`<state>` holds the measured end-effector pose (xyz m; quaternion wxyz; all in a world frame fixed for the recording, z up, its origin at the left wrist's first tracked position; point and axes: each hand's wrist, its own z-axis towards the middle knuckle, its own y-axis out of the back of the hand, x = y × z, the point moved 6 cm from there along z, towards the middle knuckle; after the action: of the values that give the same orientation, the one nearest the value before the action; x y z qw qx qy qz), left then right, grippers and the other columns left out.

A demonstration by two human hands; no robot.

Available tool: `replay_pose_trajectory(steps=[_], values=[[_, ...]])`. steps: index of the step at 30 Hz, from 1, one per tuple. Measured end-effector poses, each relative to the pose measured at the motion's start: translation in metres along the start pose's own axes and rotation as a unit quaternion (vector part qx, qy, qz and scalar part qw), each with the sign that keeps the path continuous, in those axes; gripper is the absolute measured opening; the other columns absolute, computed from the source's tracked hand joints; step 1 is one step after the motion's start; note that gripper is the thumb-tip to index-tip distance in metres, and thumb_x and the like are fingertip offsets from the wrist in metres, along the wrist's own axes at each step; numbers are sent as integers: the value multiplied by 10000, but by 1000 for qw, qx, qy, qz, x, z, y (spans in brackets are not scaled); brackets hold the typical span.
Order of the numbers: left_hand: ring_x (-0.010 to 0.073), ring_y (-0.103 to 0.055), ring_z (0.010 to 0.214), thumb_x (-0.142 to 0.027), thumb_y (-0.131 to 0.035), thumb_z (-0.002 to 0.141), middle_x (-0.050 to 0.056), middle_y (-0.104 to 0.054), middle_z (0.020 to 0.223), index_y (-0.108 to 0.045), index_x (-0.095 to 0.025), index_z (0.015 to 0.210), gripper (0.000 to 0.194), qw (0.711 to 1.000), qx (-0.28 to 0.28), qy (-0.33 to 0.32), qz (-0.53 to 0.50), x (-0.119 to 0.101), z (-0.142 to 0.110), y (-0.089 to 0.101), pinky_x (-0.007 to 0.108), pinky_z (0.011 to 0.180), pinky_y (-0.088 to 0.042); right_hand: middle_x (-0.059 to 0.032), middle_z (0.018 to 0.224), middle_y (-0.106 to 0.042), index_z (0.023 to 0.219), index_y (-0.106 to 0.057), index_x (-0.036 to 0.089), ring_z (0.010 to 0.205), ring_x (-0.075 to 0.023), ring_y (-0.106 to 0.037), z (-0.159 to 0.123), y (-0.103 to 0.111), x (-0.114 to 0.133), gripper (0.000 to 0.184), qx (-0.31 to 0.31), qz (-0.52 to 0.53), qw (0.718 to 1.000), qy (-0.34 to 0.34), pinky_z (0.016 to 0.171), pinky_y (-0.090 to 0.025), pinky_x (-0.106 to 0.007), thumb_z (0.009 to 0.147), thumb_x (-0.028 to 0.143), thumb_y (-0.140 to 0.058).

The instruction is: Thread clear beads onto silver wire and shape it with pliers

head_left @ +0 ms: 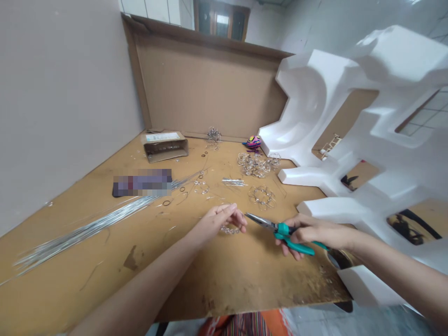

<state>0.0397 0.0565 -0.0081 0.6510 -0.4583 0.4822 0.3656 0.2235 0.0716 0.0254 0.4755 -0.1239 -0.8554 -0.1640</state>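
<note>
My right hand [297, 235] grips a pair of needle-nose pliers [282, 230] with teal handles. Their tips point left, close to my left hand [226, 218]. The fingers of my left hand are closed on a small wire ring [231, 230] with clear beads or loops along it; its upper part is hidden behind the fingers. A gap shows between the plier tips and my left fingers. Beyond both hands lies a larger wire ring [262, 197] with shiny beads. A short bundle of cut wires [234, 182] rests farther back, left of that ring.
A long bundle of straight wires [101, 221] crosses the table's left side. Behind it are a pixelated dark object [142, 182] and an open cardboard box [165, 148]. A pile of wire rings [257, 164] lies near a colourful pouch [254, 142]. White foam packaging [315, 210] borders the right.
</note>
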Motion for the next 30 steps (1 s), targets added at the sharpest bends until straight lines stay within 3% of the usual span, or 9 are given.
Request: replay_pose_trajectory(steps=[13,18,23,30], values=[[169,-604,671,-424,-416,844,74,-648,699,-618,-134,675,392,1000,2,-8,17,-1,-1,-1,288,713,-435,-34,682,-619,802,-594,114,501,-102,-535,2,1,7,190,-24,-63,998,-17,489,-400,-221,705,216,-466],[167,-603,671,-438,-412,842,73,-653,666,-638,-135,690,407,999,-13,-10,35,0,-1,1,271,708,-429,4,601,-550,722,-563,138,506,-98,-481,-1,8,5,122,-77,-156,984,-35,484,-366,-212,702,206,-464],[164,-599,650,-433,-419,842,72,-641,686,-636,-128,692,403,1000,4,-1,9,-1,-2,-3,272,690,-431,44,546,-468,639,-504,165,509,-88,-411,-6,14,14,28,-148,-273,951,-15,462,-297,-201,634,150,-481],[169,-592,651,-419,-420,842,66,-626,684,-634,-130,667,400,1000,-3,-20,8,-6,-4,-4,292,702,-426,-21,618,-600,754,-642,133,603,-144,-546,-15,13,18,202,-91,-192,977,-37,547,-393,-235,708,259,-490]])
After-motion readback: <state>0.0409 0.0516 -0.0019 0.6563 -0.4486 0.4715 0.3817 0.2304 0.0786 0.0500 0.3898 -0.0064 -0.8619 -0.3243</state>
